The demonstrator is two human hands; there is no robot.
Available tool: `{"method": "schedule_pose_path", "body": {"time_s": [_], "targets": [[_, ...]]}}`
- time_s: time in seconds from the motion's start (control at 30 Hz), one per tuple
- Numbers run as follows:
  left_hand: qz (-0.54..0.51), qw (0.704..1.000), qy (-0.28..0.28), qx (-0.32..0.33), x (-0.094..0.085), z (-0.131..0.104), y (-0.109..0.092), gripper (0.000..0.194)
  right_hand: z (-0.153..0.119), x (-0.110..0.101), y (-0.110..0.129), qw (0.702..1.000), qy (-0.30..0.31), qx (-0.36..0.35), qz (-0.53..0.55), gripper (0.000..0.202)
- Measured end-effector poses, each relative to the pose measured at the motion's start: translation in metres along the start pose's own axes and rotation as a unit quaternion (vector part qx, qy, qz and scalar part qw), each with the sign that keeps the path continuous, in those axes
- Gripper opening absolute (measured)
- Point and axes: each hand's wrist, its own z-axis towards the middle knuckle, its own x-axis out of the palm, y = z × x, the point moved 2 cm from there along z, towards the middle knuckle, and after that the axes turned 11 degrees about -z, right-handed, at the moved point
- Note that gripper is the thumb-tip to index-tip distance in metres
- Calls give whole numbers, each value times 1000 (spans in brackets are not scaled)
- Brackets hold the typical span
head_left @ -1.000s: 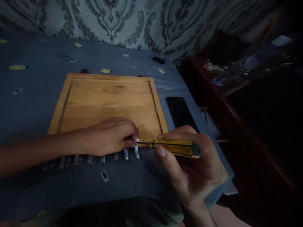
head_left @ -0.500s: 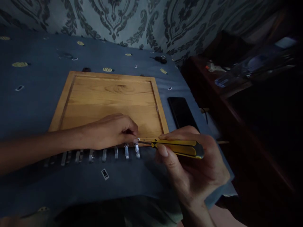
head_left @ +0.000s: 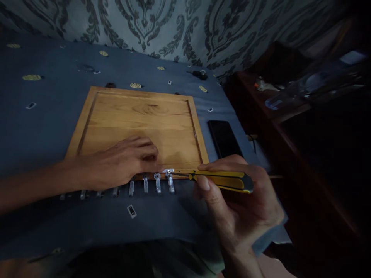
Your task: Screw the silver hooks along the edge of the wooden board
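Here, blue cloth (head_left: 95,222) nearest, printed with pineapples (head_left: 135,85) and small labels (head_left: 131,211); right hand (head_left: 246,199) closed round yellow-and-black screwdriver (head_left: 222,180) at near right corner of wooden board (head_left: 142,116), long axis running sideways, tip pointing left at rightmost metal hook (head_left: 171,184); left hand (head_left: 124,160) with fingers curled, near that hook, cannot tell whether gripping; board flat on cloth, more hooks (head_left: 145,185) along near edge; black phone (head_left: 224,138) right of board; dark red furniture (head_left: 315,173) farther right; dim room, scroll-patterned wall (head_left: 162,23) behind.

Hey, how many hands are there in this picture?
2: the left hand is over the near part of the wooden board, and the right hand grips the yellow-and-black screwdriver. No others show.
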Motion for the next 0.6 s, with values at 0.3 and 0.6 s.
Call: {"method": "schedule_pose_path", "body": {"time_s": [0.3,0.6], "targets": [[90,995,9,52,0,5,-5,28,0,-1,0,1000,-3,-13,-1,17],[112,991,29,62,-1,13,-18,18,-2,-3,-2,999,-31,0,38,20]]}}
